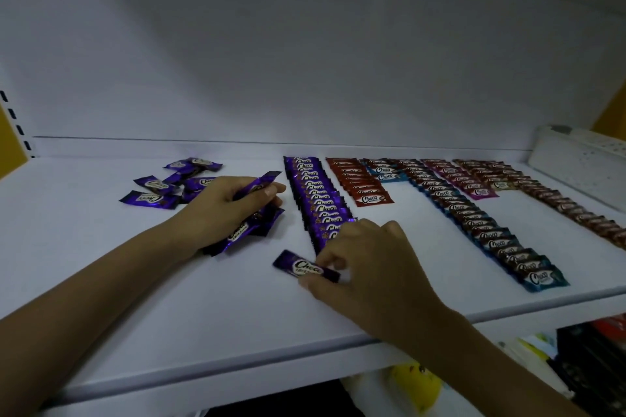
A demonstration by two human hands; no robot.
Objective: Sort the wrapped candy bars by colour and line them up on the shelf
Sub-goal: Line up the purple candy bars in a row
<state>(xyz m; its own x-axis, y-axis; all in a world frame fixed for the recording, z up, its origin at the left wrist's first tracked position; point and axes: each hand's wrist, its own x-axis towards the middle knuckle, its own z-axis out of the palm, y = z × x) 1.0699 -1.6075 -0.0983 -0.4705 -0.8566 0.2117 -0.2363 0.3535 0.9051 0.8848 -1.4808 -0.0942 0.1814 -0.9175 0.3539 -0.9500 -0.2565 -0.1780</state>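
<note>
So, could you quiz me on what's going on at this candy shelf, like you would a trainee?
1. True or false: the left hand holds several purple bars.
2. The right hand pinches a single bar of which colour? A red, B purple, C blue.
3. Which colour is the row just right of the purple row?
Key: 1 true; 2 B; 3 the red row.

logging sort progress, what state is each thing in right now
left hand, grips a bunch of purple bars
right hand, pinches single purple bar lying on shelf
purple row, lined up, overlapping
loose purple pile, scattered, unsorted
red row, lined up
long blue row, lined up
</note>
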